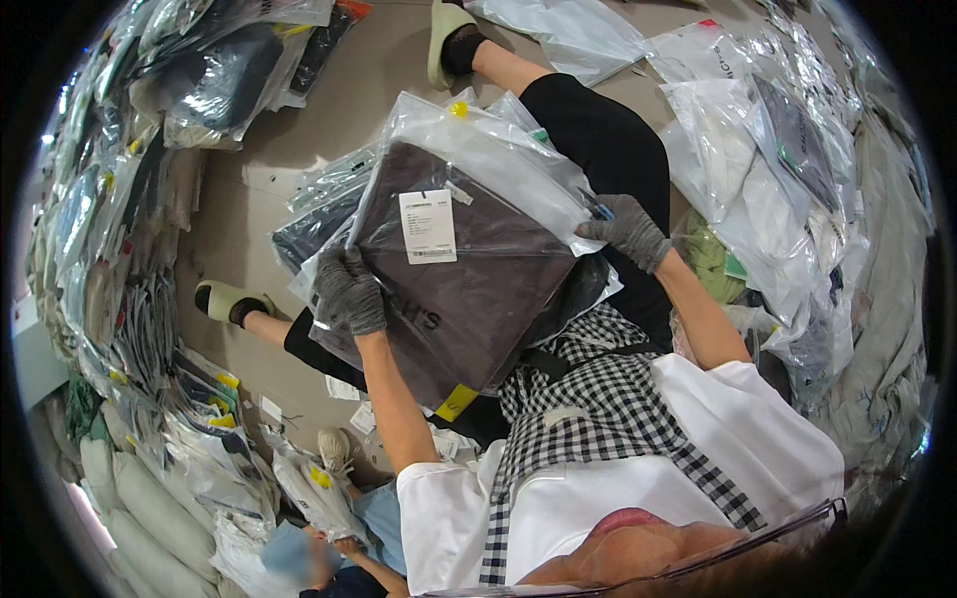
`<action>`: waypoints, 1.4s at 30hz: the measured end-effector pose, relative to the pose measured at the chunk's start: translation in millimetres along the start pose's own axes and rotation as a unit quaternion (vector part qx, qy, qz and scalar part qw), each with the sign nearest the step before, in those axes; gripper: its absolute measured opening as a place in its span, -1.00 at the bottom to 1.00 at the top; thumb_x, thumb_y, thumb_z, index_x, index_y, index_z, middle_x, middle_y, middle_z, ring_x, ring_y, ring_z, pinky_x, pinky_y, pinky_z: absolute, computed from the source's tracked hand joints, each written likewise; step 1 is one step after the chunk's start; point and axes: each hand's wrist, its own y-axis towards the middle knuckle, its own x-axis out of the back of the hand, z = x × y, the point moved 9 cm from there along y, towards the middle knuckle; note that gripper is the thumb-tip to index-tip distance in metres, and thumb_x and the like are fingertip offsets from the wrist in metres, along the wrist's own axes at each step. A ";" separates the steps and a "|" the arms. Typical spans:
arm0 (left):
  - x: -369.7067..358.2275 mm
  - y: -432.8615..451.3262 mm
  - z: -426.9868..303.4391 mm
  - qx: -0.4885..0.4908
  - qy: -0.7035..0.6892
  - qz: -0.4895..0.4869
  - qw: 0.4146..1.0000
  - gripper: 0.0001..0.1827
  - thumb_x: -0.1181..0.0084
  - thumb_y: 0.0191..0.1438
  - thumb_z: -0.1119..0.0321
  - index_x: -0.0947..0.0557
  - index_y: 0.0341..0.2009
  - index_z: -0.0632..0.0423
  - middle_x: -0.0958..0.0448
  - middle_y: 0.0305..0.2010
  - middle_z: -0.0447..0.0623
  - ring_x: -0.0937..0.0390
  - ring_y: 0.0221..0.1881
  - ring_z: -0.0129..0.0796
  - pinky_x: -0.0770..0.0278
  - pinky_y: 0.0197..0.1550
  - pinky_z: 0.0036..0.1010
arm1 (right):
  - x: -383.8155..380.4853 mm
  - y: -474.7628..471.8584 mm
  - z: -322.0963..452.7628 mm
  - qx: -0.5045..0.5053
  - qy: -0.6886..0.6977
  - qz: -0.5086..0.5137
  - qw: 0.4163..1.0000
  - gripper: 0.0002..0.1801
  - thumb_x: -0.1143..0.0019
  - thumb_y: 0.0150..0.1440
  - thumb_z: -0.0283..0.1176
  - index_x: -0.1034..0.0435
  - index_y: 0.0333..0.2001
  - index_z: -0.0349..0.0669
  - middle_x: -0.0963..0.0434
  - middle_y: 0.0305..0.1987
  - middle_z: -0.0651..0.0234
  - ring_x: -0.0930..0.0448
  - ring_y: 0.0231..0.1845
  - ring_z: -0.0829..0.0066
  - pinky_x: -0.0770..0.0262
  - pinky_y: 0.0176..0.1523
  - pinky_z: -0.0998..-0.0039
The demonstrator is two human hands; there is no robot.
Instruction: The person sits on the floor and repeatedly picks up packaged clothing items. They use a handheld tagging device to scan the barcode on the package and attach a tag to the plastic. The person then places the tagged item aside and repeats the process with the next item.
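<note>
A dark brown folded garment in a clear plastic bag [478, 299] lies tilted across my lap. It bears dark lettering, a white hang tag [428, 227] with printing and a barcode, and a yellow sticker [456, 403] at the lower corner. My left hand [350, 290], in a grey knit glove, grips the bag's left edge. At the right edge my right hand [629, 230], gloved alike, pinches the white, wrinkled plastic flap [486, 161]. A small blue-and-dark tool [600, 208], mostly hidden, pokes out of that hand. More bagged dark garments [321, 224] show underneath.
Stacks of bagged garments [149, 276] rise on the left. Bagged clothes [748, 172] pile up on the right. Loose white tags [344, 388] lie on the tiled floor [247, 254]. At lower left, another person's hands [345, 546] hold a white bagged item [314, 478].
</note>
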 end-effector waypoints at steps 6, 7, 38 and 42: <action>27.4 31.8 -3.9 0.069 -0.083 0.001 0.994 -0.81 0.08 0.17 0.36 -0.48 -0.39 0.21 -0.44 -0.50 0.06 -0.35 -0.47 -0.07 -0.33 -0.38 -0.41 | 72.9 25.0 102.5 0.197 -0.149 -0.174 0.953 -0.62 -0.24 -0.06 -0.17 -0.39 -0.50 -0.31 -0.43 -0.58 0.17 -0.39 -0.55 0.32 -0.36 -0.37 0.36; 32.7 38.6 -5.2 0.145 -0.193 0.002 0.970 -0.80 0.09 0.19 0.35 -0.49 -0.32 0.23 -0.46 -0.44 0.05 -0.37 -0.41 -0.19 -0.35 -0.34 -0.45 | 93.6 36.5 132.7 0.255 -0.188 -0.238 0.918 -0.62 -0.21 -0.03 -0.15 -0.39 -0.50 -0.30 -0.44 -0.56 0.16 -0.42 -0.54 0.26 -0.37 -0.37 0.33; 83.4 -13.2 33.4 0.095 0.035 -0.054 0.993 -0.89 -0.11 -0.02 0.38 -0.52 -0.48 0.13 -0.46 -0.53 0.13 -0.45 -0.47 0.00 -0.37 -0.42 -0.25 | -284.4 84.7 314.3 0.502 -0.327 0.184 0.780 -0.83 -0.11 -0.07 -0.48 -0.45 -0.32 -0.11 -0.52 -0.41 0.17 -0.55 -0.37 0.18 -0.47 -0.25 0.24; 83.6 -88.3 41.1 0.191 0.022 0.058 0.980 -0.91 -0.09 -0.01 0.39 -0.51 -0.47 0.11 -0.40 -0.56 0.11 -0.39 -0.53 -0.02 -0.33 -0.48 -0.21 | -269.6 121.5 315.6 0.497 -0.311 0.107 0.803 -0.82 -0.08 -0.06 -0.47 -0.45 -0.30 -0.09 -0.52 -0.40 0.17 -0.56 -0.35 0.16 -0.47 -0.25 0.22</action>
